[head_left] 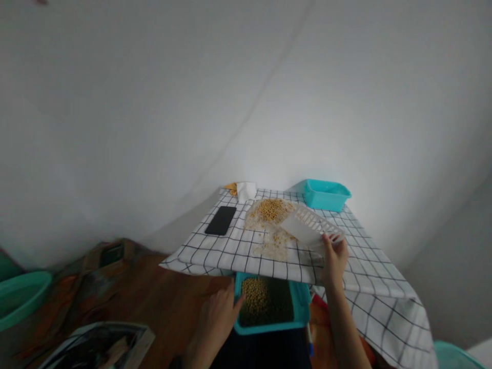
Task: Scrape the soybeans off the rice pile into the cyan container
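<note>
My left hand grips the left rim of a teal tub below the table's front edge, its thumb over the rim. Inside the tub, yellow beans lie on the left and small dark green grains on the right. Over the table, my right hand is closed on the near right end of a white slotted plastic basket, which is tilted. Beyond the basket's far left end is a pile of yellow beans among pale grains. More pale grains are scattered nearer the front.
A black phone lies on the checked tablecloth. At the back stand a white tissue pack or cloth and a teal basin. On the floor at left are a green basin and an open box.
</note>
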`<state>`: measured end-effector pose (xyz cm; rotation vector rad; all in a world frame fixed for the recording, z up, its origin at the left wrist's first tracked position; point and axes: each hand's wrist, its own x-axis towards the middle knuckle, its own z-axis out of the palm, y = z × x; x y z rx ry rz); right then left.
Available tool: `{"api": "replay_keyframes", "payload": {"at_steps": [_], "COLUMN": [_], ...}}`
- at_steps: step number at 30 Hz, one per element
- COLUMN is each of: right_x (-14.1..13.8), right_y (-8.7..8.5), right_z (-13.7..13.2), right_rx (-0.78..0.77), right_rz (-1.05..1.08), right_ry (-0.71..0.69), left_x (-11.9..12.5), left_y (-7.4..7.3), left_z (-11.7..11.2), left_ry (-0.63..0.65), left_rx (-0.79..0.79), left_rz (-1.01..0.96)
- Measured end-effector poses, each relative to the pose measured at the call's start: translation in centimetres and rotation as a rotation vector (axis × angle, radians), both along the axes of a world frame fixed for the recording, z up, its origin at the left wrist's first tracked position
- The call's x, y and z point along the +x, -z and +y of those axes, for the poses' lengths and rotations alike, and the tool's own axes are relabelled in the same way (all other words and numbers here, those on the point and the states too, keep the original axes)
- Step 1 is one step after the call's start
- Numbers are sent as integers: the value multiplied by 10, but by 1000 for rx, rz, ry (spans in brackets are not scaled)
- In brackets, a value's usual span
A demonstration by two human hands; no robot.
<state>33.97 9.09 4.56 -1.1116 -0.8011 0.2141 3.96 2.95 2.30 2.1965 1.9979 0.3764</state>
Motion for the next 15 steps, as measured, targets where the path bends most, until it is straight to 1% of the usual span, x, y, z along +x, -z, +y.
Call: {"api": "replay_keyframes", "payload": {"at_steps": [2,3,4,5,6,7,8,11,13,15], "right_x": [0,0,0,0,0,0,0,0,1,1], "right_y": [1,1,2,2,3,3,3,3,4,6], "right_z": [0,0,-1,-1,-1,-2,-3,-4,-5,-6], "right_rx": [2,4,6,9,12,12,11,-1,-1,-14], "right_rz": [7,11,18,27,38,48,59,82,102,125], "right_ry": [-33,-47,-58,-66,-72,-80,-88,-110,-118,-120], "left_x": [-11,-16,-22,-28,-33,-37,-41,-49,-52,-51], "left_y": [-30,-46,-60,-71,-79,-83,-84,-75,-71,-71], "left_z": [6,14,25,37,51,65,78,106,118,131], "left_ry": [0,-21,-52,-57,-36,-22,-20,14,-24,-105], "left_rx": [127,215,298,365,407,435,437,381,381,386], "left_rz": [-45,-72,-87,-96,-100,-102,-99,-81,-78,-73]}}
